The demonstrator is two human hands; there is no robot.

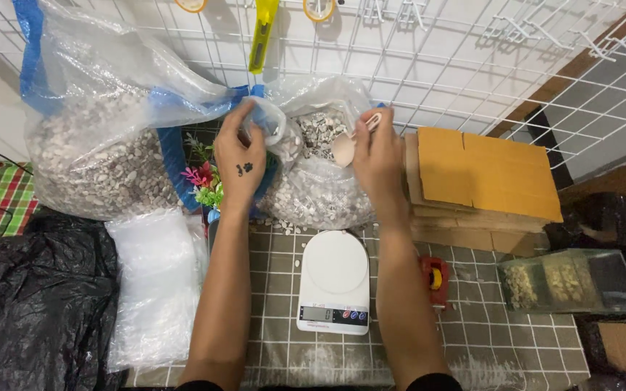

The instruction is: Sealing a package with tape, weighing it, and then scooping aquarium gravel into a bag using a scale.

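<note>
— Scooping from the open sack (313, 181) at the upper middle of the frame, is the right hand (380, 156) working cleanly?

— It is gripping the small pale spoon (349, 145), fingers wrapped around the handle, bowl facing the pebbles. I judge it is doing best by keeping the bowl level.

— And the left hand (244, 156)?

— Its fingers are pinching a small clear bag (273, 130) by the mouth, just beside the spoon. Holding that mouth wider and close under the bowl is, I think, what is needed, since stray pebbles (284, 226) are already lying below.

— The white scale (335, 279)?

— It is sitting bare at lower centre, between the forearms.
</note>
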